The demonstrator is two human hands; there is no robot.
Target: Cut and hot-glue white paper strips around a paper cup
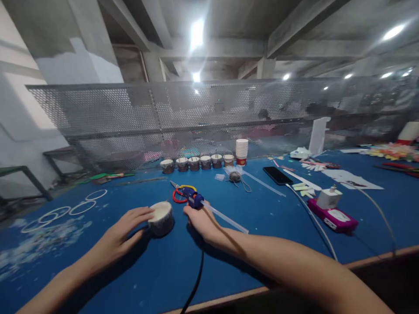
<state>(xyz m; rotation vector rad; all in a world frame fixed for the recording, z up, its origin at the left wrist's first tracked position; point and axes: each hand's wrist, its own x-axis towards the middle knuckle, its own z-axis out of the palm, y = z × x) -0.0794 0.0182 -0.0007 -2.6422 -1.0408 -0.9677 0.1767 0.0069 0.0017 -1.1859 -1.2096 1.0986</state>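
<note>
Blue tabletop point(262, 218) under a concrete ceiling point(235, 22). Six cups point(205, 163) line the back. Left hand point(126, 229) touches one nearer grey cup point(161, 222), grip unclear; right hand point(203, 220) clasps one blue glue gun point(194, 197) just beside it.

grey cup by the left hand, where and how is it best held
Probably grip the grey cup by its round side wall, the left hand coming from the left: it stands upright, and the glue gun in the right hand sits close on the other side.
</note>
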